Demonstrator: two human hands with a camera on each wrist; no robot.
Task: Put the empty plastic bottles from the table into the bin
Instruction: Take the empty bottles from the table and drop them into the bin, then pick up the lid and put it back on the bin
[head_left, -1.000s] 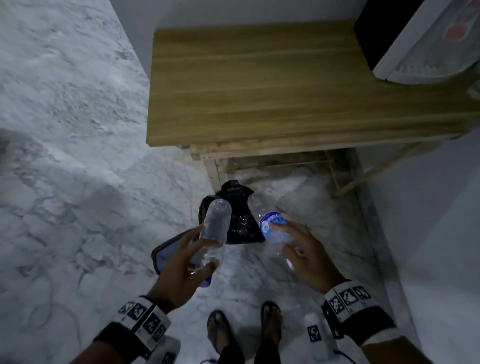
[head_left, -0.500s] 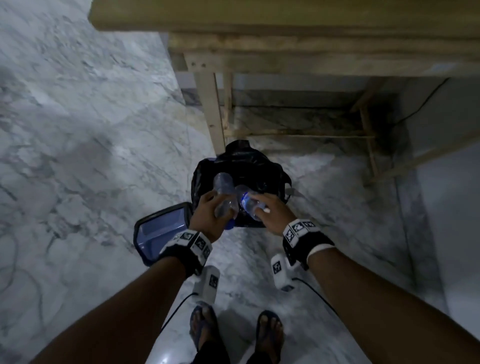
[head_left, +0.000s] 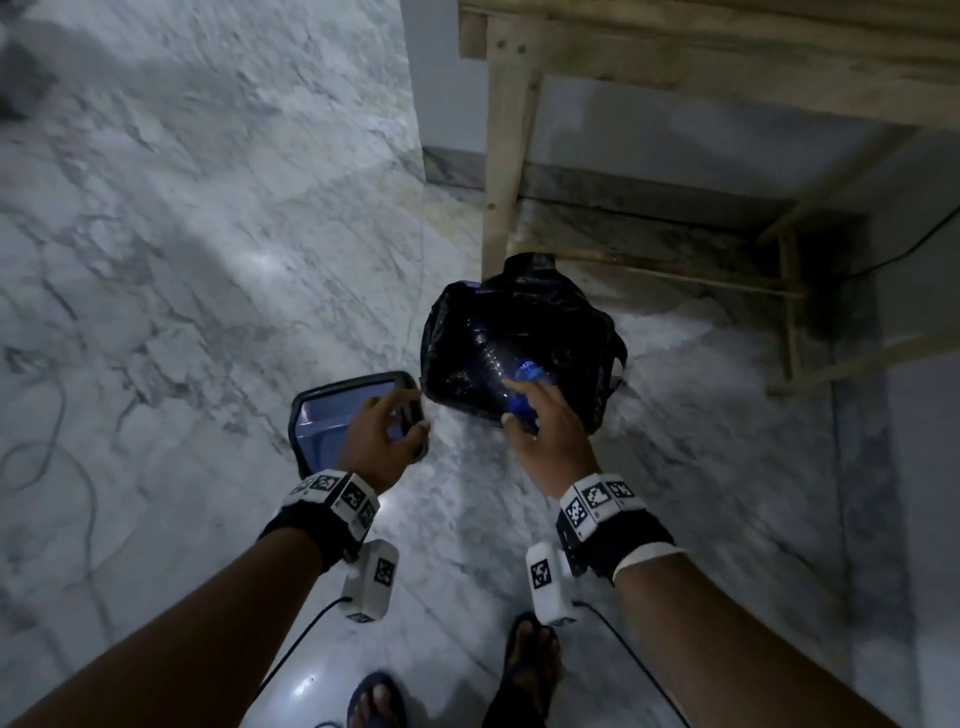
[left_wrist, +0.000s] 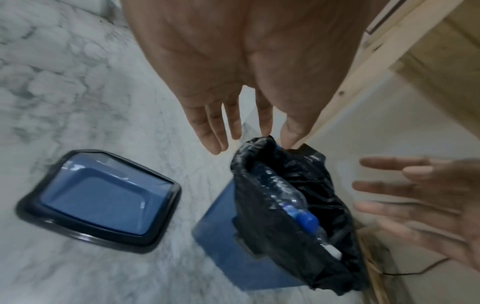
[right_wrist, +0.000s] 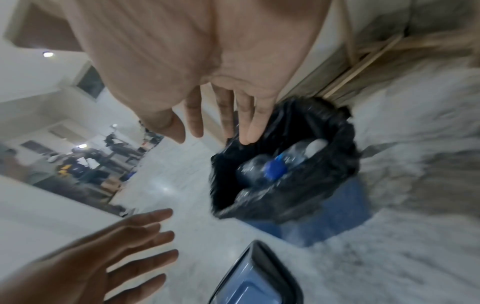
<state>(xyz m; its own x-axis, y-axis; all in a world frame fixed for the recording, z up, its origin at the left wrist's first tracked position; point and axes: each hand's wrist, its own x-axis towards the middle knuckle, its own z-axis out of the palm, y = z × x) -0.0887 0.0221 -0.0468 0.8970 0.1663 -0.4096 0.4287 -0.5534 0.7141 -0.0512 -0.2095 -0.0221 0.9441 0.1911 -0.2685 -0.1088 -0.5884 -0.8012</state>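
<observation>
Nearest to me, I see my two sandalled feet (head_left: 452, 686) on the pale marble floor (head_left: 182, 260), with both forearms reaching forward and banded at the wrists by black-and-white square marker tags; those carry patterns only, no writing I can read. My left hand (head_left: 382, 441) hangs over the near corner of the bin lid (head_left: 332, 415), its fingers (left_wrist: 213, 127) spread straight and holding nothing. My right hand (head_left: 550, 431) is over the near rim of the bin (left_wrist: 228, 244), its fingers (right_wrist: 249, 123) likewise loose, wide and empty, their tips pointing down into the mouth. The lid lies flat on the floor just to the left of the bin, blue inside with a dark rim, apart from the bin's wall. The bin is blue and lined with a black bag (head_left: 519, 322) whose edge folds over the rim all round. Inside the bag lie the plastic bottles (right_wrist: 267, 166): clear, crumpled, one with a blue cap (left_wrist: 307, 221), another showing a white end. One bottle wears a blue label (head_left: 531, 372) with white lettering, too small and blurred for me to read. The floor to the left of the lid is open. Behind the bin stands a leg of the wooden bench (head_left: 675, 62), close against the bag's far side, with thin cross-rails beyond it. A dark cable (head_left: 904, 254) runs along the wall at far right.
</observation>
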